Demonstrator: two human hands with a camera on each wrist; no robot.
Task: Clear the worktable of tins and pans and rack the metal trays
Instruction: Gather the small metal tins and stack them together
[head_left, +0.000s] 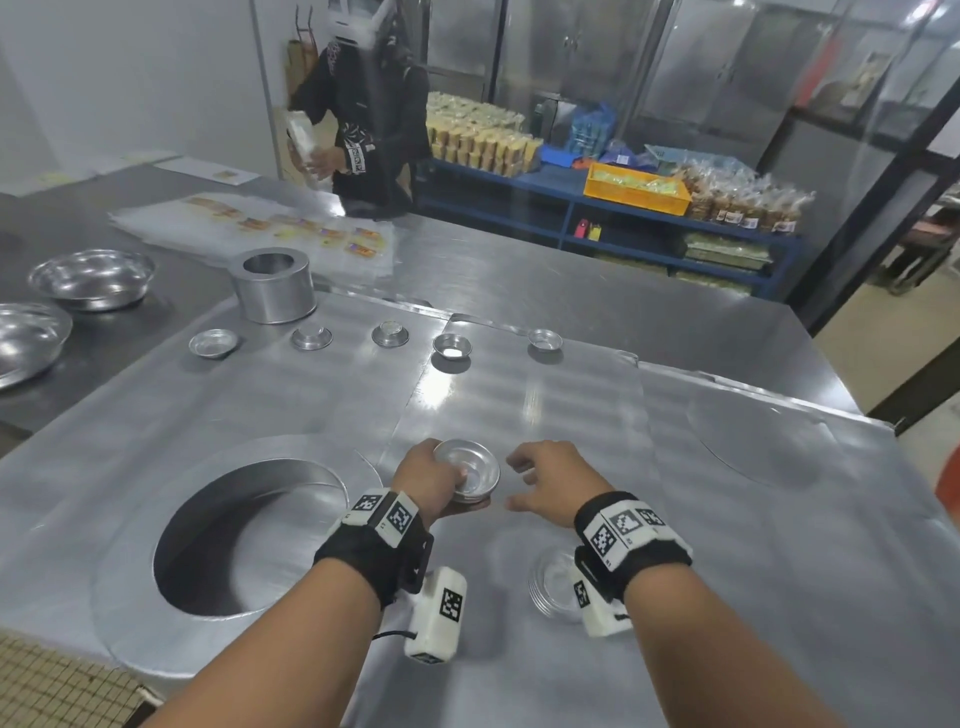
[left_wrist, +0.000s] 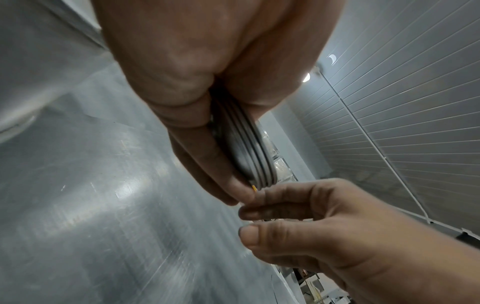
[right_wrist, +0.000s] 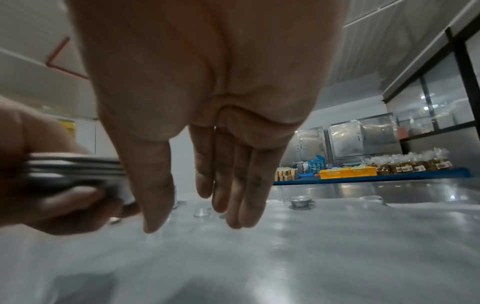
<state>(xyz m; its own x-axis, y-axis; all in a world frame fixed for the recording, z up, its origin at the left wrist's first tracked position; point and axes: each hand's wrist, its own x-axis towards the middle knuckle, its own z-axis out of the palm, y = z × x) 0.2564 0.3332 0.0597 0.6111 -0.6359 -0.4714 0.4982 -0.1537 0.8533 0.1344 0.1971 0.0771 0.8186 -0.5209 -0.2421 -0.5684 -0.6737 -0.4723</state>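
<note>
My left hand (head_left: 441, 478) grips a nested stack of small shallow tins (head_left: 467, 467) just above the steel worktable (head_left: 571, 291), thumb inside the top one. In the left wrist view the stack (left_wrist: 249, 156) shows several rims pinched between thumb and fingers. My right hand (head_left: 524, 483) hovers just right of the stack, fingers loose and holding nothing; its fingers (right_wrist: 233, 195) point down at the table. Several single small tins (head_left: 390, 333) sit in a row farther back. A tall round pan (head_left: 272, 286) stands behind them. A second tin stack (head_left: 553, 582) lies under my right wrist.
A wide round pan (head_left: 249, 535) lies at the near left. Two steel bowls (head_left: 91, 278) sit on the dark counter at the left. Flat metal sheets (head_left: 753, 441) cover the table. A person (head_left: 369, 119) stands at the far side by blue shelves (head_left: 623, 208).
</note>
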